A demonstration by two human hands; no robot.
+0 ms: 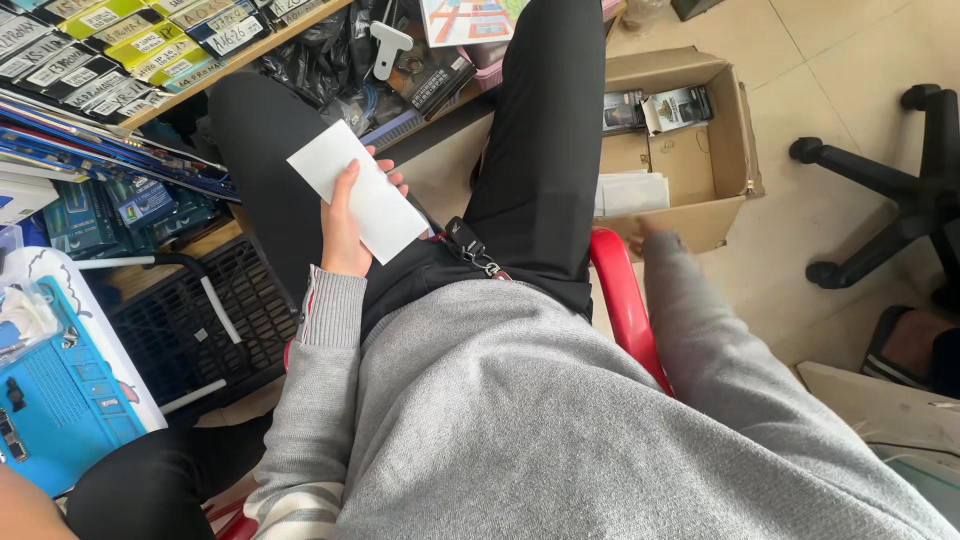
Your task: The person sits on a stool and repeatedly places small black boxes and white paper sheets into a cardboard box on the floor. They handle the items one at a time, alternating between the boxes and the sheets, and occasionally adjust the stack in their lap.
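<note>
item: white flat packet [360,190] — one; held in the left hand [345,225] above the left thigh, grip closed on its lower long edge, thumb along one face and fingers wrapped behind; judged light, thin, fairly stiff like card or a slim envelope, smooth and likely to slide if pinched loosely; best held along a long edge or across its middle, not bent; right hand [650,232] — blurred, reaching down toward the cardboard box [725,120] on the floor beside the red chair [622,290]; whether its grip is wide or closed cannot be told; box contents: two small dark boxed items [655,108], one stack of white sheets [632,193]; also one black wire basket [200,320], one blue mat [60,400], one office chair base [890,190].
</note>
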